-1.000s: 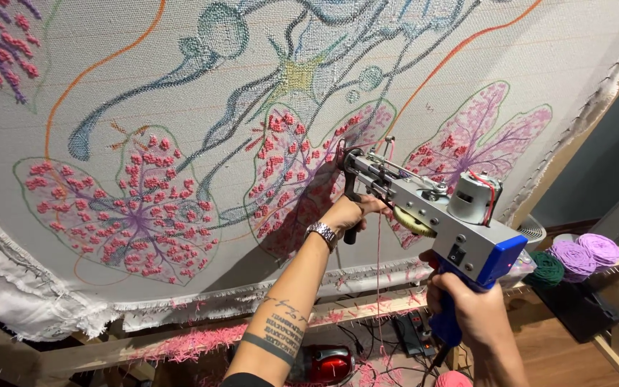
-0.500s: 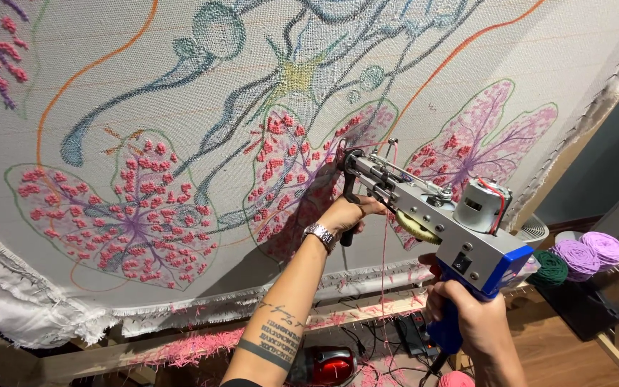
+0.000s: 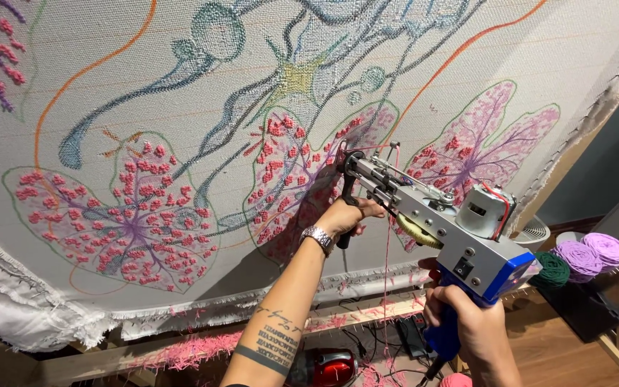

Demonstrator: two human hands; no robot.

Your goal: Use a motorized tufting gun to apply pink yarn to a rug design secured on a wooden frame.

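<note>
Left hand: wrapped around the black front handle of the tufting gun.
Right hand: gripping the blue rear handle.
Gun axis: runs up-left from the right hand; needle tip meets the stretched cloth at a pink leaf; left hand nearer.

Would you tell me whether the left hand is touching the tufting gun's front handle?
Touching: the head view shows the left hand wrapped around the black front handle of the tufting gun.
</note>
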